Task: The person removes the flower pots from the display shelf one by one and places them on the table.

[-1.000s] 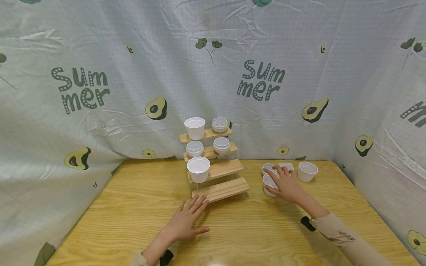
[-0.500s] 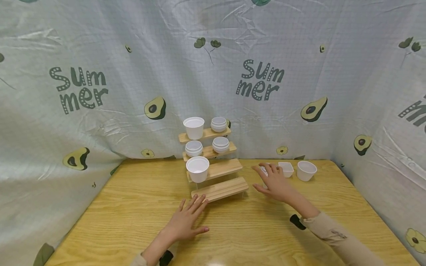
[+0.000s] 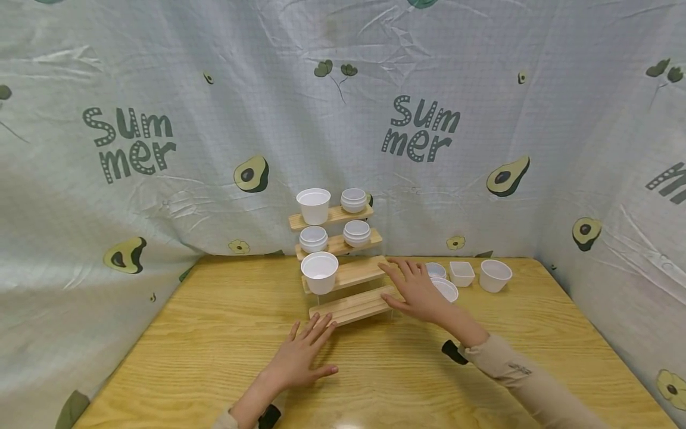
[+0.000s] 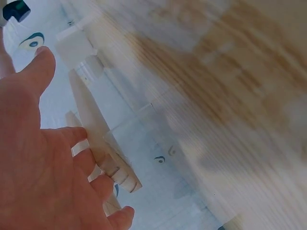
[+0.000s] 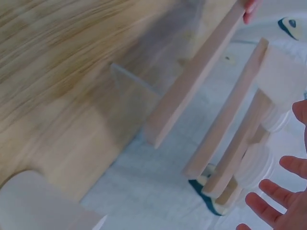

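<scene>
My left hand rests its fingertips on the near left end of the lowest board of a stepped wooden stand. The left wrist view shows those fingers spread along the board. With fingers extended and nothing held, my right hand hovers by the right ends of the two lower boards. In the right wrist view, the right fingers are apart from the boards. A large white cup stands on the second board from the bottom. Partly hidden behind my right hand is a white cup on the table.
Higher on the stand are another large cup and small round jars. At the table's back right stand a small jar, a square container and a cup. A patterned cloth hangs behind.
My right hand has moved left, away from the white cup on the table, to the stand's right side. That cup stays on the table. My left hand has not moved.
</scene>
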Available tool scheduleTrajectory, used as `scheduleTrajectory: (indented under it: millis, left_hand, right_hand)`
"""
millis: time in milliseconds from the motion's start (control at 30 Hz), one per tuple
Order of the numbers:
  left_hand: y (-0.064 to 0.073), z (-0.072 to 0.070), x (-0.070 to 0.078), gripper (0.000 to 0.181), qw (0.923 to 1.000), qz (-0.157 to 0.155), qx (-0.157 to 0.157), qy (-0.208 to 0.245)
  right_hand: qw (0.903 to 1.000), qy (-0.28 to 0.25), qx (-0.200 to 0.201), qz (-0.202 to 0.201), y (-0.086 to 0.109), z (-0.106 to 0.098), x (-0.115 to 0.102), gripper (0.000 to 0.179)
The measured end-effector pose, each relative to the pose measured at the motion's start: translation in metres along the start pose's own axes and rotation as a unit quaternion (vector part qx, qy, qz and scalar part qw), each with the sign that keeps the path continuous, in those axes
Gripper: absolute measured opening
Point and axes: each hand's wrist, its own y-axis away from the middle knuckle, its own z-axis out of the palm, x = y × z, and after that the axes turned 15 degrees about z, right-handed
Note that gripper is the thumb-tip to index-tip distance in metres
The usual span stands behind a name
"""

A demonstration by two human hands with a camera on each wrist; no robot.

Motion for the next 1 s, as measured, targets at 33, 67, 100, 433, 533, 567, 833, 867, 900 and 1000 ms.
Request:
scheduleTrajectory:
  millis: [33, 67, 100, 433, 533, 567, 833, 867, 900, 1000]
  left_hand:
    - [0.0, 0.0, 0.0, 0.077, 1.0, 0.001, 0.001, -0.002]
    - [0.0, 0.0, 0.0, 0.076, 1.0, 0.002, 0.002, -0.003]
    - [0.0, 0.0, 0.0, 0.076, 1.0, 0.003, 0.003, -0.004]
    - [0.0, -0.002, 0.002, 0.075, 1.0, 0.005, 0.006, -0.002]
    - [0.0, -0.001, 0.002, 0.075, 1.0, 0.006, 0.007, -0.003]
    - [0.0, -0.001, 0.002, 0.075, 0.9999, 0.007, 0.007, -0.001]
    - [0.0, 0.0, 0.002, 0.075, 0.9998, 0.012, 0.016, -0.002]
    - [0.0, 0.0, 0.002, 0.075, 0.9998, 0.012, 0.016, -0.002]
    - [0.0, 0.0, 0.002, 0.075, 0.9998, 0.012, 0.016, -0.003]
    - [0.001, 0.0, 0.001, 0.076, 0.9998, 0.013, 0.015, -0.007]
  right_hand:
    - [1.0, 0.001, 0.001, -0.004, -0.002, 0.0, -0.003, 0.06]
    - [0.9999, 0.001, 0.005, -0.01, -0.003, 0.0, -0.006, 0.06]
    - [0.9998, 0.001, 0.007, -0.017, -0.005, 0.0, -0.009, 0.06]
    - [0.9958, 0.007, -0.008, -0.091, -0.029, 0.004, -0.033, 0.058]
    - [0.9938, 0.009, -0.011, -0.11, -0.037, 0.004, -0.039, 0.057]
    - [0.9933, 0.006, -0.011, -0.115, -0.04, 0.004, -0.041, 0.057]
    - [0.99, 0.007, -0.01, -0.141, -0.061, 0.008, -0.052, 0.057]
    - [0.9897, 0.008, -0.015, -0.142, -0.064, 0.009, -0.054, 0.057]
    - [0.9894, 0.009, -0.02, -0.143, -0.066, 0.009, -0.055, 0.057]
    - [0.9884, 0.009, -0.035, -0.147, -0.073, 0.01, -0.061, 0.055]
